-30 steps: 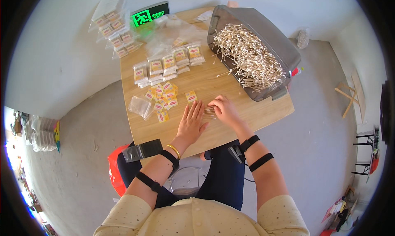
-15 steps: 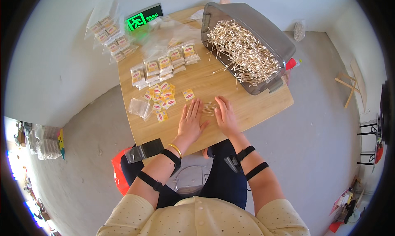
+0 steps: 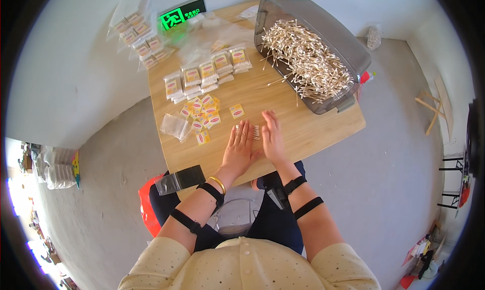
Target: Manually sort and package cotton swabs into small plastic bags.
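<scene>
A small row of cotton swabs (image 3: 255, 133) lies on the wooden table between my two hands. My left hand (image 3: 239, 147) rests flat over the row's left part, fingers stretched out and hiding some of the swabs. On the other side, my right hand (image 3: 273, 141) stands on its edge with straight fingers, its palm side along the swab ends. One yellow-and-white card (image 3: 237, 111) sits alone just beyond my left fingertips. A loose pile of the same cards (image 3: 202, 111) is to the left, with clear plastic bags (image 3: 174, 126) beside it.
A grey plastic bin (image 3: 348, 57) full of loose swabs stands at the back right. Packed swab bundles (image 3: 202, 75) are stacked behind the cards. Thin plastic bags (image 3: 202, 42) and a green lit sign (image 3: 182, 14) are at the back. A dark packet (image 3: 181, 180) lies at the near left edge.
My right hand has moved closer to my left and turned more onto its edge. The swabs between the hands are now gathered into a tighter, more even row.
</scene>
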The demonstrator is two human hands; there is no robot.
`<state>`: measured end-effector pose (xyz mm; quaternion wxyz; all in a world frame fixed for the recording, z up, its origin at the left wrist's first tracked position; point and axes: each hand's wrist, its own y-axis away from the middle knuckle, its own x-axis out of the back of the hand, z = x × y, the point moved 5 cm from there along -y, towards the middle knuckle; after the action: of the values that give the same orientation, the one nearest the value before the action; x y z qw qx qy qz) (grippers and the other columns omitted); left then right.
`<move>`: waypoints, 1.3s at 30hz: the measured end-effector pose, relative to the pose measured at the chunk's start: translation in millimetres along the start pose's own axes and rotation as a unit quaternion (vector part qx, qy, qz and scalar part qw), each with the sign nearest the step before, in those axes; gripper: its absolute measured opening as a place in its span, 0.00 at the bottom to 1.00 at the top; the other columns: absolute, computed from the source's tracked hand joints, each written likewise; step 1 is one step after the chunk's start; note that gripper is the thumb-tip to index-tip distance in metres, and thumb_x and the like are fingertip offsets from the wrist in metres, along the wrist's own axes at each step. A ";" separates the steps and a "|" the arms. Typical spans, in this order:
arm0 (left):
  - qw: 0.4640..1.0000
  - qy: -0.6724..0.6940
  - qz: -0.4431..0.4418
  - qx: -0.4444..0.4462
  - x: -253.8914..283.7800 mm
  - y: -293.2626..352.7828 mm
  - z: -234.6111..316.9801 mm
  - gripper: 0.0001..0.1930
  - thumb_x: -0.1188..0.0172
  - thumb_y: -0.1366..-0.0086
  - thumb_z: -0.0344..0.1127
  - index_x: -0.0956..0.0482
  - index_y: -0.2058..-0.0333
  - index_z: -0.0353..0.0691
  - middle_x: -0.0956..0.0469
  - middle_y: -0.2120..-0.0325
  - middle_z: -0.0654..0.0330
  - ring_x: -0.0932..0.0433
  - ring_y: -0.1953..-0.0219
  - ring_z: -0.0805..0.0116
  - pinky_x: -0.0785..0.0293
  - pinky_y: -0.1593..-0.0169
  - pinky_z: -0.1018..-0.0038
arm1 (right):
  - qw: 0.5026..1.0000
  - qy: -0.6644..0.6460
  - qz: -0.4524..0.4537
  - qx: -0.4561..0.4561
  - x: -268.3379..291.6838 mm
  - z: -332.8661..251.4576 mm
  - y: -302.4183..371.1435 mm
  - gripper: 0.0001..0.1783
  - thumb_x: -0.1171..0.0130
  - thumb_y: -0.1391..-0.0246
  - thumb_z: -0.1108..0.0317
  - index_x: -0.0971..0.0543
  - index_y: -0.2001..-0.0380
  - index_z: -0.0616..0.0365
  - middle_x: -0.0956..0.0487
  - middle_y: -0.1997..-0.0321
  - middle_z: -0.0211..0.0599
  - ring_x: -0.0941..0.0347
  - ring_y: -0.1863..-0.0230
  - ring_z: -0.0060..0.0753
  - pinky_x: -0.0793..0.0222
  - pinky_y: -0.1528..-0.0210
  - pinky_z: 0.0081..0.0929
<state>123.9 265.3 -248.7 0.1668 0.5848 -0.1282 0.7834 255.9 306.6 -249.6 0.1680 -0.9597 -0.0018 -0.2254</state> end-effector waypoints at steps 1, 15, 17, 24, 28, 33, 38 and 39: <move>1.000 -0.018 0.007 0.002 2.2 0.2 1.5 0.44 0.50 0.28 0.56 0.52 0.27 0.27 0.54 0.25 0.41 0.60 0.21 0.47 0.65 0.21 0.52 | 1.000 0.002 -0.002 0.000 7.4 1.5 1.1 0.24 0.56 0.30 0.69 0.33 0.34 0.65 0.35 0.30 0.57 0.46 0.24 0.60 0.48 0.25 0.48; 0.999 -0.010 0.041 0.007 11.3 5.4 9.6 0.44 0.49 0.29 0.60 0.47 0.27 0.32 0.49 0.25 0.46 0.55 0.22 0.54 0.67 0.23 0.47 | 0.998 0.035 0.004 -0.042 36.7 0.9 28.5 0.21 0.56 0.31 0.70 0.28 0.38 0.63 0.32 0.33 0.56 0.42 0.27 0.60 0.42 0.28 0.46; 0.998 -0.054 0.019 0.027 12.1 -1.3 7.6 0.44 0.49 0.29 0.60 0.47 0.27 0.32 0.48 0.25 0.47 0.55 0.22 0.54 0.67 0.23 0.47 | 0.998 0.043 0.001 -0.044 35.4 -0.9 30.9 0.21 0.55 0.31 0.70 0.28 0.38 0.64 0.31 0.33 0.55 0.41 0.27 0.60 0.42 0.28 0.46; 0.998 -0.044 0.027 0.028 12.3 -0.8 11.1 0.45 0.50 0.29 0.63 0.47 0.27 0.33 0.48 0.25 0.48 0.55 0.21 0.55 0.68 0.23 0.46 | 0.991 0.128 -0.007 -0.030 28.7 -3.5 35.1 0.21 0.49 0.37 0.73 0.27 0.41 0.63 0.30 0.35 0.51 0.40 0.28 0.58 0.43 0.27 0.46; 0.994 -0.100 -0.015 0.042 11.1 -4.8 9.9 0.47 0.57 0.29 0.67 0.49 0.26 0.33 0.49 0.24 0.51 0.56 0.21 0.58 0.71 0.22 0.47 | 0.981 0.193 0.008 -0.014 20.9 -5.8 37.8 0.22 0.48 0.39 0.74 0.27 0.41 0.63 0.31 0.34 0.50 0.41 0.27 0.56 0.45 0.25 0.48; 0.993 -0.115 -0.012 0.029 4.2 2.4 7.7 0.48 0.54 0.30 0.66 0.50 0.26 0.32 0.49 0.25 0.49 0.56 0.21 0.58 0.70 0.22 0.47 | 0.959 0.282 -0.020 0.012 14.7 -13.1 38.6 0.25 0.48 0.39 0.71 0.31 0.38 0.63 0.34 0.31 0.50 0.44 0.25 0.53 0.50 0.22 0.49; 0.991 -0.126 -0.018 0.035 8.2 -5.9 7.2 0.49 0.51 0.31 0.65 0.50 0.26 0.32 0.50 0.24 0.49 0.56 0.21 0.59 0.70 0.22 0.47 | 0.958 0.285 -0.022 -0.002 16.0 -12.9 38.2 0.25 0.48 0.38 0.69 0.31 0.38 0.64 0.35 0.31 0.50 0.44 0.25 0.51 0.52 0.21 0.48; 0.991 -0.128 -0.019 0.034 10.0 -7.5 7.3 0.49 0.51 0.31 0.65 0.50 0.26 0.32 0.50 0.24 0.49 0.56 0.21 0.59 0.70 0.22 0.47 | 0.958 0.285 -0.023 -0.006 16.2 -12.2 38.3 0.25 0.48 0.38 0.69 0.31 0.38 0.64 0.35 0.31 0.49 0.44 0.25 0.50 0.52 0.21 0.48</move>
<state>130.8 270.3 -237.0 0.1437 0.6881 -0.1108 0.7026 268.3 265.3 -244.6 0.1511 -0.8565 0.0254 -0.4930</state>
